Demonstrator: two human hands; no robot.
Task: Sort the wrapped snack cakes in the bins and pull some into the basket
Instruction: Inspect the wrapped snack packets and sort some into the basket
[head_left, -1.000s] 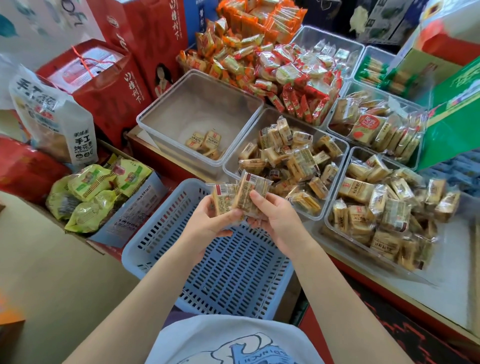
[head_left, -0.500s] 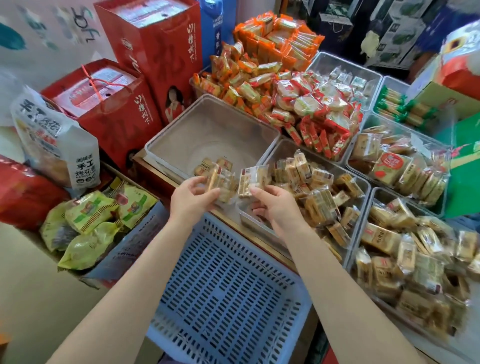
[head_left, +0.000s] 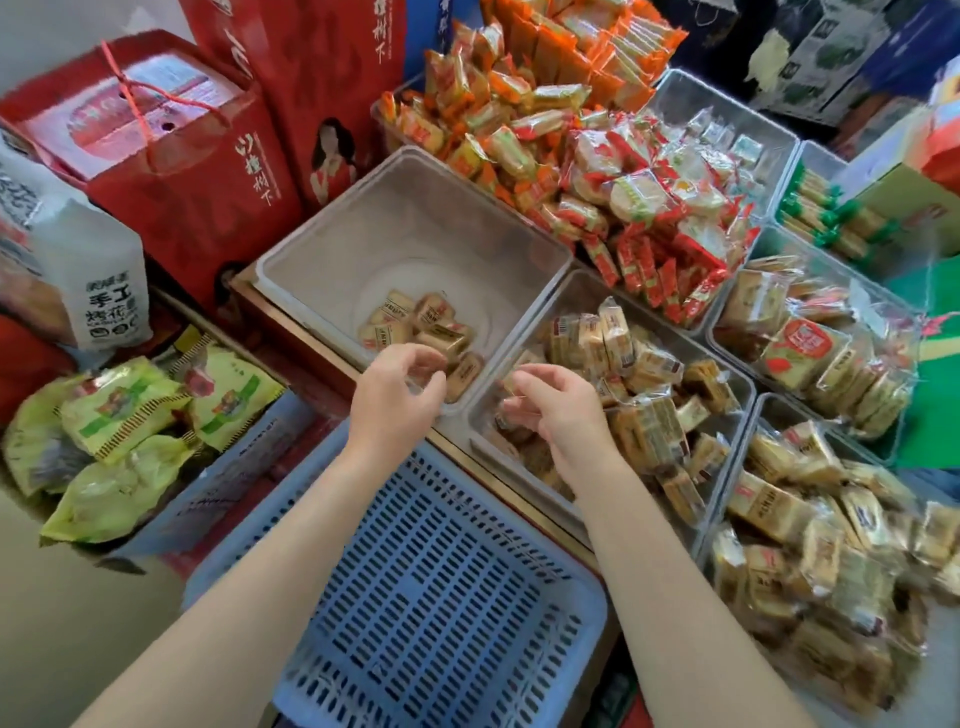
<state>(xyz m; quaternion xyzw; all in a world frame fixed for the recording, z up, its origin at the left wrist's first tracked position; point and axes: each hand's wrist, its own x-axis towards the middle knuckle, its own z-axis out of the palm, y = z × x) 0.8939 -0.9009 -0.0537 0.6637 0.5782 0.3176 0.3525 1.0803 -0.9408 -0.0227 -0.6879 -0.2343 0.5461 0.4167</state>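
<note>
A person's two bare forearms reach forward from the bottom of the view over a blue slotted basket (head_left: 415, 587), whose floor holds no cakes. The basket's far edge lies just below the near edge of the tabletop (head_left: 524, 493), a thin brown strip running diagonally from upper left to lower right.

The left hand (head_left: 397, 395) hovers at the near right corner of a clear bin (head_left: 322, 260). Its fingers (head_left: 426, 358) are loosely curled and slightly apart, holding nothing. This bin is mostly bare floor; a small cluster of wrapped snack cakes (head_left: 421, 327) lies toward its near right corner, just beyond the fingertips.

The right hand (head_left: 558, 410) hangs over the near left corner of the neighbouring bin (head_left: 571, 286), which touches the first bin along one wall. Its fingers (head_left: 524, 376) are also loosely curled and apart, gripping nothing. The heap of cakes (head_left: 639, 374) here is thick on the far and right sides.

A third bin of similar cakes (head_left: 810, 525) sits at lower right, packed to its rim. Behind the bins are piles of orange and red wrapped snacks (head_left: 571, 156). To the left stand red gift boxes (head_left: 197, 156), a white bag (head_left: 67, 270) and a box of green packets (head_left: 130, 415), close beside the basket's left edge.
</note>
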